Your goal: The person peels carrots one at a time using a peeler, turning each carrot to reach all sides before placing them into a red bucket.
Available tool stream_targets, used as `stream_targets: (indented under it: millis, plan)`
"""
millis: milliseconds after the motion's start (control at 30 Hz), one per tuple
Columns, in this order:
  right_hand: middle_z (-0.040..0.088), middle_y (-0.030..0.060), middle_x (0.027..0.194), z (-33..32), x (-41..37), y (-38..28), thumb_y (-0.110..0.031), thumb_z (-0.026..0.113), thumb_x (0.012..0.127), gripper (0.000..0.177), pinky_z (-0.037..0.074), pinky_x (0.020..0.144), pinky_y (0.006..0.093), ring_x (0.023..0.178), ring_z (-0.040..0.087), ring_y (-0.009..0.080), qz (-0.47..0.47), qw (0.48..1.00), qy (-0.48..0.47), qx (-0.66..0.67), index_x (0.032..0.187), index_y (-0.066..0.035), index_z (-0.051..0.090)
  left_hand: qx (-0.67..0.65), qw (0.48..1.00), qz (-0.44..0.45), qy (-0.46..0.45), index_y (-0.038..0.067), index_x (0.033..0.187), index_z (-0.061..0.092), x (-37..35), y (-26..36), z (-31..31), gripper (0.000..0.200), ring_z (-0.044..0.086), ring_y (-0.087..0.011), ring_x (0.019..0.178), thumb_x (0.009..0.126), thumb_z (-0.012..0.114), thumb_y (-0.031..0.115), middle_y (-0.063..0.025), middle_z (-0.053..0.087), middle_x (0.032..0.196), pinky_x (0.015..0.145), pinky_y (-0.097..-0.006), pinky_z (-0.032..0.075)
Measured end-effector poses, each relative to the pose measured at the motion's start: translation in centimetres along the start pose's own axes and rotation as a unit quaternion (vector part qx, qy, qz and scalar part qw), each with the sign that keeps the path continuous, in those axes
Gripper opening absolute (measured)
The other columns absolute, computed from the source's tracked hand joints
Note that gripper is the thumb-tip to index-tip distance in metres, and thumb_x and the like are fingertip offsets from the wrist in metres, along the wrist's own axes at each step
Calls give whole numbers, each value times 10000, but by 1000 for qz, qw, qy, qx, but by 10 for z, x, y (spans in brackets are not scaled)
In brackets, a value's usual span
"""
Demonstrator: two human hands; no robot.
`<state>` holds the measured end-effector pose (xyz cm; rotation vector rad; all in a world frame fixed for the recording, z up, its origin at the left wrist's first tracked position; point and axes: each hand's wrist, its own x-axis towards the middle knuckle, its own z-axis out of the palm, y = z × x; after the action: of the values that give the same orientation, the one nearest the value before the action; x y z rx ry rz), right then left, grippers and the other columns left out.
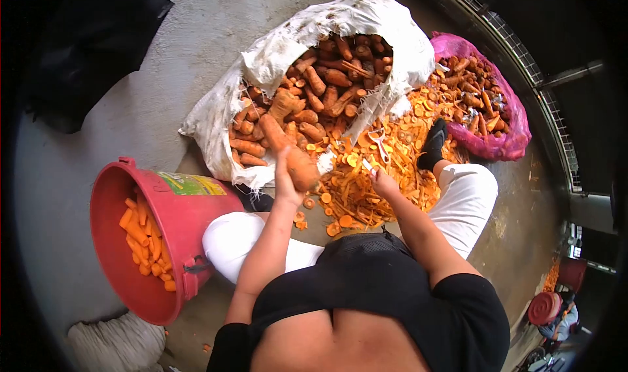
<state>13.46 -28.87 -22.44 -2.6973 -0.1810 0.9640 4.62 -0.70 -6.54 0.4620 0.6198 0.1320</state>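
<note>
My left hand (288, 184) is closed round a large unpeeled carrot (290, 151), held up in front of the open white sack. The sack (226, 97) lies on its side, full of carrots (317, 81). Lower right of it, my right hand (386, 185) is closed on a small white tool (368, 167); its kind is hard to make out. Just beyond that hand, a white Y-shaped peeler (379, 142) shows over the heap of orange peelings and cut carrot ends (356, 199).
A red bucket (196, 215) with peeled carrots (140, 231) tilts at my left. A pink mesh sack (513, 104) of carrots stands at the far right. My feet flank the peelings. Black plastic (98, 45) lies upper left; another person (564, 323) is at far right.
</note>
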Motion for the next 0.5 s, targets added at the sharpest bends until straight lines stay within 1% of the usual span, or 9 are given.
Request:
stream_targets:
  millis: [33, 67, 133, 167, 200, 267, 367, 467, 500]
  plan:
    - [642, 195, 1036, 1, 4, 1, -457, 406, 947, 427, 464, 804, 491, 975, 604, 381, 20, 999, -14, -23, 1127, -77, 478, -48, 998, -15, 28, 94, 1118, 520, 0, -1, 6, 439, 612, -213, 796, 836, 613, 417, -79, 582, 896, 710, -366, 530]
    - [642, 196, 1040, 3, 4, 4, -457, 401, 948, 429, 465, 805, 491, 977, 604, 382, 29, 999, -4, -21, 1129, -75, 477, -95, 993, -28, 57, 95, 1047, 554, 2, -3, 8, 418, 614, -240, 713, 832, 598, 451, -90, 597, 808, 640, -377, 531]
    - [640, 198, 1047, 7, 11, 4, -456, 392, 951, 434, 465, 807, 491, 981, 604, 384, 38, 999, 13, -15, 1133, -71, 473, -64, 997, -36, 13, 92, 1074, 543, 1, -6, 7, 442, 608, -246, 686, 821, 601, 450, -100, 598, 809, 641, -380, 530]
    - [635, 258, 963, 10, 10, 5, -458, 422, 943, 418, 459, 784, 526, 910, 604, 437, 17, 998, 60, 25, 1042, -55, 474, -46, 998, -35, -8, 91, 1087, 537, 1, -5, 5, 456, 605, -250, 673, 815, 603, 450, -105, 598, 810, 642, -381, 530]
    - [635, 260, 962, 11, 13, 3, -456, 419, 944, 416, 458, 784, 527, 910, 603, 438, 17, 998, 59, 30, 1046, -55, 471, -22, 998, -15, -51, 91, 1131, 513, -4, -3, 14, 507, 589, -259, 649, 786, 618, 448, -108, 574, 775, 632, -376, 522]
    - [634, 262, 962, 11, 16, 0, -451, 413, 947, 413, 457, 784, 531, 910, 603, 439, 24, 997, 60, 41, 1055, -56, 465, -13, 984, 21, -176, 93, 1171, 496, -9, -3, 25, 571, 571, -258, 622, 755, 634, 460, -108, 542, 736, 593, -360, 503]
    - [625, 271, 971, 9, 20, -5, -440, 397, 957, 404, 451, 779, 533, 920, 596, 440, 22, 997, 53, 46, 1059, -55, 459, -20, 929, -43, -368, 89, 1197, 497, -16, 3, 30, 615, 559, -251, 611, 732, 641, 466, -110, 519, 713, 555, -348, 482]
    - [619, 262, 985, 8, 23, -8, -424, 396, 963, 393, 453, 778, 523, 929, 593, 431, 17, 997, 55, 46, 1065, -50, 459, -10, 882, -96, -461, 81, 1231, 497, -15, 0, 24, 642, 558, -244, 615, 724, 650, 444, -125, 523, 717, 564, -340, 479]
    - [619, 250, 995, 8, 23, -8, -418, 395, 965, 387, 456, 784, 517, 937, 594, 421, 21, 998, 52, 42, 1073, -52, 460, -10, 874, -105, -475, 72, 1251, 500, -15, 0, 24, 654, 558, -247, 616, 718, 655, 418, -132, 523, 714, 563, -342, 480]
